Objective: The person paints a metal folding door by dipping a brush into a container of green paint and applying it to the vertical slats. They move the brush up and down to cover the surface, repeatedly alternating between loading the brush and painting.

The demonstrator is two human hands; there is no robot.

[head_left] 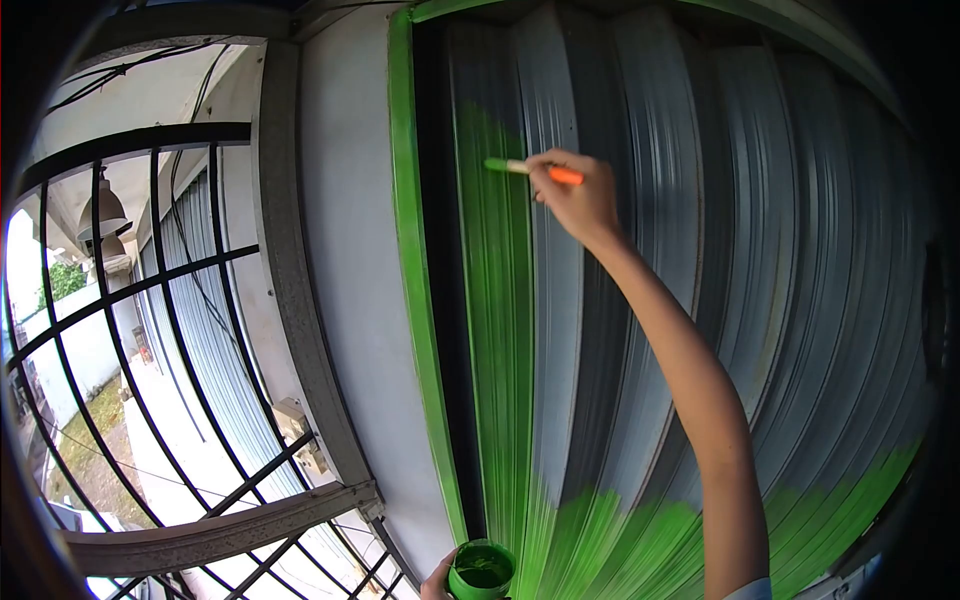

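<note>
My right hand [578, 195] is closed round a paintbrush [515, 167] with an orange handle. Its green-coated bristles point left and meet the leftmost fold of a grey corrugated metal door [655, 250]. Green paint [495, 290] covers most of that fold, ending in a ragged edge near the top. Low in the view, my left hand [438, 580] grips a small cup of green paint [482, 568] from its left side. Most of the left hand is cut off by the bottom edge.
A green frame post [410, 230] runs down the door's left side beside a pale wall strip [350, 200]. Farther left stands a barred metal grille [160, 280], with a hanging lamp [103, 210] beyond it. Fresh-looking green [640, 540] spreads across the door's lower folds.
</note>
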